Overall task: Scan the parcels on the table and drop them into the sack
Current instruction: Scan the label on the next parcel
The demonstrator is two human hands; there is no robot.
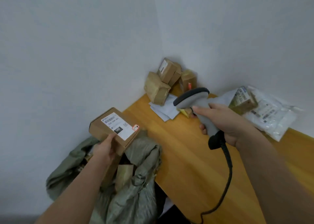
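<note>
My left hand (106, 147) grips a flat brown cardboard parcel (108, 123) by its near edge, label side up, above the open grey-green sack (141, 169) that stands left of the table. Inside the sack, brown parcels (124, 174) show. My right hand (226, 121) holds a grey handheld scanner (193, 99) over the orange wooden table (186, 155), its dark head pointing left toward the held parcel. The scanner's black cable (227, 171) hangs down toward the table's front edge.
Several brown boxes (163, 81) are stacked in the far corner against the white wall. White envelopes (164, 110) lie beside them, with a small yellow packet (185, 112) under the scanner. Clear plastic mailers and a small box (265, 111) lie at the right.
</note>
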